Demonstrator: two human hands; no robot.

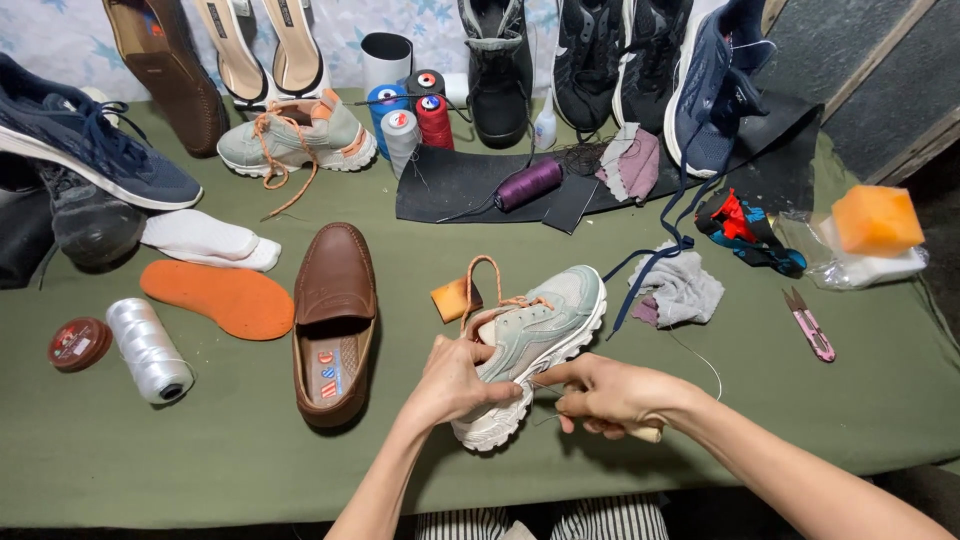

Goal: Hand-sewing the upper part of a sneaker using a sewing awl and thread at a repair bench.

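A pale green sneaker [545, 320] with orange laces lies on its side near the table's front edge. My left hand [455, 380] grips its heel and collar. Just to the right, my right hand [605, 395] is closed around a tool with a wooden handle [648, 434], held against the sneaker's white sole. A thin thread [700, 360] loops away from that hand. The matching sneaker [300, 135] stands at the back.
A brown loafer [335, 320], an orange insole [230, 298], a white thread spool [150, 350] and a round tin [80, 343] lie to the left. Pink snips [808, 325], a grey rag [680, 290] and an orange sponge [878, 220] are on the right. Shoes and thread spools line the back.
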